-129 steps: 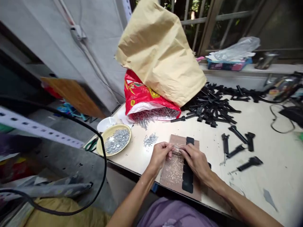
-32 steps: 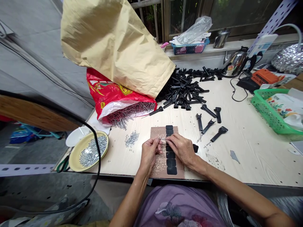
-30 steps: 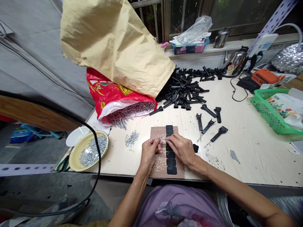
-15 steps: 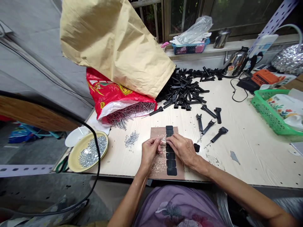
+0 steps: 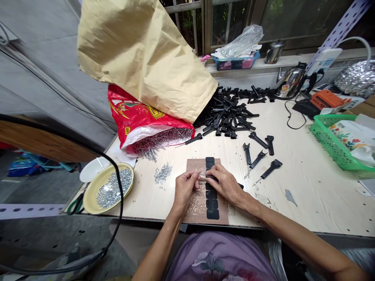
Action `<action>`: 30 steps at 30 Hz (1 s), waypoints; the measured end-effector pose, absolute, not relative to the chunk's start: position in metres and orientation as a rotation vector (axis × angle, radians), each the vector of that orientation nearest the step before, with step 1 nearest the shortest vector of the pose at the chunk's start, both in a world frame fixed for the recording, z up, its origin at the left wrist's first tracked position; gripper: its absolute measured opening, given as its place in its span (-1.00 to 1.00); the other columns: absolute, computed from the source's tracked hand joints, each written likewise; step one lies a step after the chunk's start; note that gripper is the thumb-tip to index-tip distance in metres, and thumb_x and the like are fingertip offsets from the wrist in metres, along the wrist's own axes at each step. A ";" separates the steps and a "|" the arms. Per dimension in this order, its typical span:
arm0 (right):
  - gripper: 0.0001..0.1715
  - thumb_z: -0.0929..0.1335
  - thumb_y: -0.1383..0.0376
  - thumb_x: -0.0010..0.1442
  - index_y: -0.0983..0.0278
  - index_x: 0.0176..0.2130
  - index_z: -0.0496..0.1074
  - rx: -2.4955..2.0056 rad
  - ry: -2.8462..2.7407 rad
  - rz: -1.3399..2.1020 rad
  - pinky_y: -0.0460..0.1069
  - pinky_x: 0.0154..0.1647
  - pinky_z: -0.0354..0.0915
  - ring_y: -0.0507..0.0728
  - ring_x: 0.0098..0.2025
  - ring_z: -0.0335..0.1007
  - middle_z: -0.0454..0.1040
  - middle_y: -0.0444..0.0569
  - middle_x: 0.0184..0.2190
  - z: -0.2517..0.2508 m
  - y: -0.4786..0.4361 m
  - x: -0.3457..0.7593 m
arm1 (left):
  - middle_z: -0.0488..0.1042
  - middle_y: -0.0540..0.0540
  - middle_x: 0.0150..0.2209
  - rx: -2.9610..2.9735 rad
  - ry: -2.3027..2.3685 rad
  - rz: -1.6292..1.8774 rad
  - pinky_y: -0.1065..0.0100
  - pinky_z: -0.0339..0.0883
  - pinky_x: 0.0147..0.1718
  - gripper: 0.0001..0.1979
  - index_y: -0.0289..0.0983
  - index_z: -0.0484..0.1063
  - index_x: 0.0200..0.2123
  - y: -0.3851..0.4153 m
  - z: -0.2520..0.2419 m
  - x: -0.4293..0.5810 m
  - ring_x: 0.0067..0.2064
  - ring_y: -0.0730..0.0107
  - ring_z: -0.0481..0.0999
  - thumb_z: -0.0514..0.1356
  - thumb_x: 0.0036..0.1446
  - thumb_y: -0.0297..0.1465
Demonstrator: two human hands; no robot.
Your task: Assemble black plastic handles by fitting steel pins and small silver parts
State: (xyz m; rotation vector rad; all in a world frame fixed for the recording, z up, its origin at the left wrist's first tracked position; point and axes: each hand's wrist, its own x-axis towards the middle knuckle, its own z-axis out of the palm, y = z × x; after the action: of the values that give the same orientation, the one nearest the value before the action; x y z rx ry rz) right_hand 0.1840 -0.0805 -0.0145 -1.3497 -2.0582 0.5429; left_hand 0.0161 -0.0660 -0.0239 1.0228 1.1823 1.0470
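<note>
My left hand (image 5: 186, 189) is closed in a pinch over the brown board (image 5: 195, 212), at one end of a thin metal rod (image 5: 202, 174). From the right, my right hand (image 5: 224, 182) has its fingers closed around a black part, which the fingers mostly hide, at the rod's other end. Under my hands a column of black rounded pads (image 5: 212, 204) runs down the board, with pale crumbs beside it. Small metal pieces (image 5: 163, 173) lie left of the board. Several black handles, some with metal rods, such as this one (image 5: 271, 168), lie to the right.
A yellow bowl (image 5: 129, 189) of metal pieces stands at the left, crossed by a black cable (image 5: 121, 187). Behind are a red bag (image 5: 117, 105) of rods, a large tan sack (image 5: 140, 54) and heaped black handles (image 5: 227, 113). A green basket (image 5: 331, 144) sits at the right.
The view has shifted slightly. My right hand's fingers have turned a little over the black part, and the rod between my hands shows more clearly. My left hand keeps its pinch.
</note>
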 end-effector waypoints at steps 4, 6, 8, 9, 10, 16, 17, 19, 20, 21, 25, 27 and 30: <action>-0.73 0.18 0.27 0.32 0.23 -0.12 0.42 -1.355 -2.116 0.486 -0.05 -0.31 0.34 0.05 -0.29 0.37 0.39 -0.04 -0.30 -0.016 -0.081 0.184 | 0.35 0.05 -0.66 1.016 1.193 1.063 0.50 0.17 -0.62 -0.66 -0.35 0.50 -0.41 -0.067 -0.025 0.014 -0.65 0.59 0.25 0.27 -0.02 -0.14; -0.73 0.19 0.25 0.32 0.25 -0.14 0.42 -1.366 -2.084 0.494 -0.05 -0.29 0.34 0.05 -0.30 0.38 0.40 -0.04 -0.30 -0.016 -0.082 0.184 | 0.34 0.05 -0.67 1.037 1.189 1.059 0.50 0.18 -0.61 -0.67 -0.35 0.50 -0.42 -0.066 -0.025 0.013 -0.65 0.59 0.26 0.26 -0.01 -0.15; -0.73 0.18 0.25 0.33 0.25 -0.16 0.42 -1.375 -2.070 0.496 -0.06 -0.29 0.33 0.05 -0.30 0.38 0.40 -0.05 -0.31 -0.016 -0.083 0.183 | 0.34 0.05 -0.68 1.035 1.178 1.039 0.50 0.17 -0.62 -0.67 -0.36 0.49 -0.42 -0.065 -0.025 0.012 -0.65 0.59 0.25 0.26 0.00 -0.15; -0.72 0.17 0.25 0.34 0.24 -0.16 0.42 -1.387 -2.073 0.484 -0.06 -0.30 0.33 0.04 -0.31 0.38 0.40 -0.05 -0.32 -0.016 -0.084 0.182 | 0.33 0.05 -0.68 1.023 1.172 1.026 0.51 0.17 -0.62 -0.67 -0.36 0.49 -0.42 -0.065 -0.025 0.013 -0.65 0.59 0.25 0.26 0.00 -0.16; -0.71 0.16 0.25 0.34 0.24 -0.16 0.42 -1.402 -2.080 0.466 -0.07 -0.31 0.32 0.04 -0.31 0.37 0.39 -0.06 -0.33 -0.015 -0.086 0.182 | 0.33 0.05 -0.68 1.006 1.167 1.014 0.51 0.17 -0.63 -0.67 -0.36 0.49 -0.42 -0.065 -0.026 0.013 -0.66 0.59 0.24 0.26 -0.01 -0.16; -0.74 0.18 0.25 0.33 0.24 -0.14 0.41 -1.419 -2.093 0.385 -0.09 -0.32 0.31 0.03 -0.28 0.37 0.41 -0.06 -0.28 -0.012 -0.080 0.195 | 0.30 0.08 -0.66 0.945 1.156 1.001 0.53 0.17 -0.64 -0.57 -0.36 0.50 -0.19 -0.064 -0.028 0.021 -0.64 0.60 0.26 0.25 0.00 -0.13; -0.73 0.19 0.24 0.33 0.24 -0.15 0.42 -1.432 -2.099 0.349 -0.09 -0.34 0.30 0.02 -0.29 0.37 0.41 -0.06 -0.27 -0.011 -0.074 0.200 | 0.30 0.09 -0.64 0.940 1.166 1.002 0.53 0.17 -0.65 -0.50 -0.34 0.45 -0.07 -0.064 -0.027 0.022 -0.64 0.60 0.26 0.23 0.02 -0.12; -0.71 0.18 0.22 0.33 0.24 -0.17 0.44 -1.470 -2.130 0.260 -0.10 -0.42 0.27 0.02 -0.33 0.34 0.40 -0.05 -0.28 -0.011 -0.060 0.212 | 0.30 0.10 -0.61 0.950 1.202 1.017 0.54 0.14 -0.69 -0.39 -0.30 0.32 0.10 -0.064 -0.027 0.022 -0.66 0.61 0.23 0.19 0.05 -0.09; -0.70 0.18 0.21 0.33 0.25 -0.18 0.45 -1.488 -2.154 0.218 -0.10 -0.45 0.25 0.02 -0.34 0.33 0.40 -0.05 -0.29 -0.012 -0.053 0.218 | 0.30 0.10 -0.60 0.970 1.227 1.022 0.54 0.11 -0.71 -0.36 -0.29 0.27 0.14 -0.063 -0.026 0.021 -0.67 0.62 0.20 0.17 0.06 -0.08; -0.69 0.19 0.21 0.33 0.25 -0.20 0.46 -1.500 -2.183 0.183 -0.09 -0.47 0.23 0.03 -0.35 0.32 0.39 -0.04 -0.31 -0.014 -0.047 0.222 | 0.31 0.10 -0.59 0.996 1.254 1.024 0.54 0.08 -0.73 -0.35 -0.28 0.24 0.17 -0.063 -0.026 0.021 -0.68 0.62 0.18 0.16 0.07 -0.08; -0.65 0.15 0.29 0.35 0.29 -0.28 0.46 -1.337 -2.348 0.185 -0.08 -0.45 0.24 0.04 -0.32 0.28 0.39 -0.05 -0.37 -0.026 -0.050 0.232 | 0.34 0.07 -0.52 1.096 1.369 1.075 0.53 0.07 -0.70 -0.38 -0.26 0.25 0.15 -0.062 -0.025 0.023 -0.66 0.61 0.16 0.16 0.07 -0.10; -0.62 0.11 0.34 0.36 0.28 -0.27 0.45 -1.104 -2.493 0.251 -0.08 -0.43 0.26 0.02 -0.32 0.27 0.39 -0.08 -0.39 -0.031 -0.062 0.232 | 0.39 0.02 -0.45 1.151 1.408 1.151 0.51 0.16 -0.59 -0.43 -0.26 0.29 0.12 -0.064 -0.026 0.026 -0.59 0.58 0.23 0.17 0.08 -0.13; -0.64 0.11 0.36 0.36 0.27 -0.22 0.43 -0.899 -2.604 0.289 -0.08 -0.43 0.29 0.01 -0.32 0.26 0.39 -0.09 -0.38 -0.030 -0.065 0.237 | 0.41 -0.01 -0.39 1.219 1.448 1.202 0.48 0.22 -0.46 -0.48 -0.25 0.33 0.09 -0.066 -0.028 0.028 -0.48 0.52 0.31 0.17 0.09 -0.15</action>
State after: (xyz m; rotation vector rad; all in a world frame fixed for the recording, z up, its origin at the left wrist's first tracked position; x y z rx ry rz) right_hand 0.2365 -0.0649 -0.0300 -0.8988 -2.6042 0.2894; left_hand 0.0284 -0.0658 -0.0280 1.2195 1.4477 1.2019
